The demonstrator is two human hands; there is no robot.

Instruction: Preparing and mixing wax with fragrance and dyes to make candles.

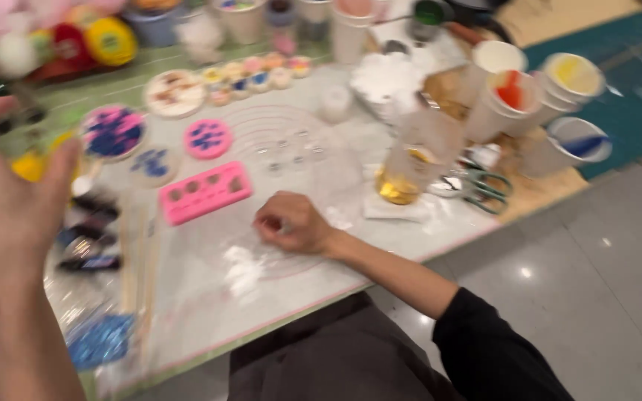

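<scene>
table: pale worktop running from the far left corner to the near right edge; crowded along the far edge, barer toward the near edge.
mat: clear sheet with printed circles and a pink border, laid over the middle of the table down to the near edge; a faint white smear sits on it near the fist.
paper cups: cluster at the far right corner; they appear to hold red, yellow and blue colour, so colour looks already mixed.
bottle: clear, amber liquid low in the bottom, standing on a white pad just right of the mat.
left hand: raised off the table at the left edge, fingers spread, palm toward the camera, holding nothing; blurred.
right hand: resting on the mat near the table's middle, fingers curled into a loose fist; whether anything is pinched inside cannot be told.
pink mould: rectangular, several cavities, on the mat left of the right hand, apart from it; cavities look darkish, fill uncertain.
round moulds: three discs toward the left edge, blue and pink contents already in them, so these pours look done.
small pieces: row of pastel cast shapes near the far edge, seemingly finished.
scissors: green-handled, at the right edge.
sticks: thin wooden ones along the mat's left side.
</scene>
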